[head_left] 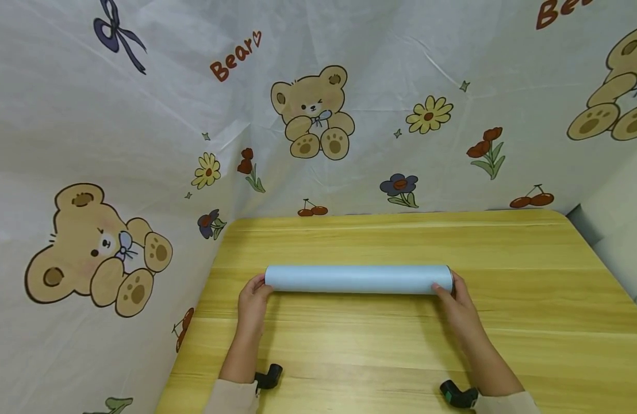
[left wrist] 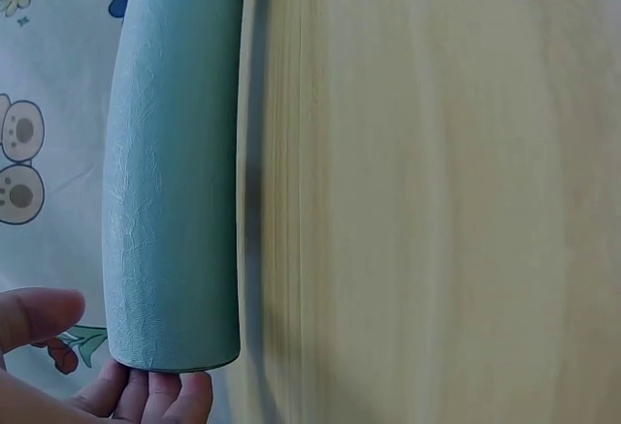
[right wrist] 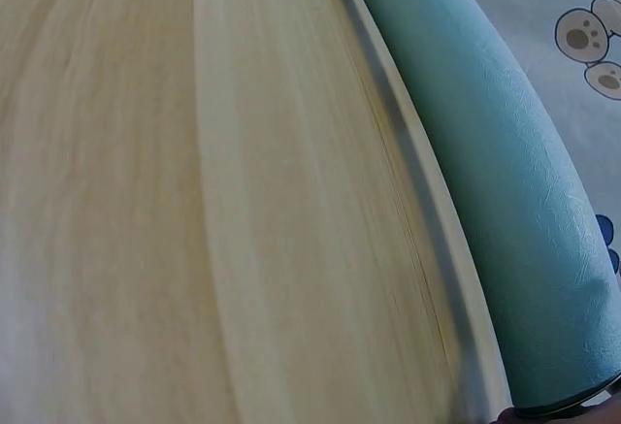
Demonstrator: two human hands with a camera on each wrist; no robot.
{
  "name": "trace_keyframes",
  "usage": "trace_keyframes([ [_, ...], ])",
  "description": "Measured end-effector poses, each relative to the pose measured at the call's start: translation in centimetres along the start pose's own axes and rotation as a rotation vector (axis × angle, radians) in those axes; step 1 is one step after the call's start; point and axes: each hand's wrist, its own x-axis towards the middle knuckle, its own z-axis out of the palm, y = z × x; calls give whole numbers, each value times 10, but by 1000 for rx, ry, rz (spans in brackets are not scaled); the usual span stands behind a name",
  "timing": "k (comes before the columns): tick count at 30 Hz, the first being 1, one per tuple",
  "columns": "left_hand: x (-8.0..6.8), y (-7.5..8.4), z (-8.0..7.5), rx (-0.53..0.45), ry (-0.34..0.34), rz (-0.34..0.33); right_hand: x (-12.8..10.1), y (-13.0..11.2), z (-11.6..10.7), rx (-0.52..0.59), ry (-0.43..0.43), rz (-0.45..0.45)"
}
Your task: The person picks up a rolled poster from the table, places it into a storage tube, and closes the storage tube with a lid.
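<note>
We see a wooden desk point(head_left: 530, 322) with a pale yellow grain running side to side and rounded far corners. Behind it and along its left side hangs a white printed cloth point(head_left: 158, 115), creased in places. On the cloth we find a winking bear with a blue bow point(head_left: 313, 112) straight ahead, a larger bear point(head_left: 98, 250) low on the left, and part of another bear point(head_left: 616, 95) at the right edge. The red word "Bear" point(head_left: 234, 56) sits above, with a purple ribbon bow point(head_left: 118, 34) at top left. Scattered around are a yellow daisy point(head_left: 429, 114), red tulips point(head_left: 488, 150), a dark blue flower point(head_left: 399, 190) and cherries point(head_left: 532, 199).
</note>
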Motion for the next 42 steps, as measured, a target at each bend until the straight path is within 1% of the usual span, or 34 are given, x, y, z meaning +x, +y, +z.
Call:
trace_keyframes([
  [7, -2, 1, 2, -13, -9, 3, 3, 1, 1, -32, -30, -9],
  [11, -2, -1, 3, -8, -21, 6, 4, 0, 1, -46, -17, 6],
  [17, -1, -4, 4, 4, -15, 5, 5, -2, 2, -67, 9, 46],
  [21, -2, -4, 5, -2, -12, 0, 6, -1, 2, -66, 25, 57],
  [28, -1, -7, 5, -5, 6, 4, 7, 0, -1, -72, 18, 75],
  [34, -3, -7, 4, -11, 0, 8, 8, 1, -4, -72, 21, 80],
  [42, 0, -9, 3, -5, 6, 7, 10, 3, -6, -72, 24, 80],
])
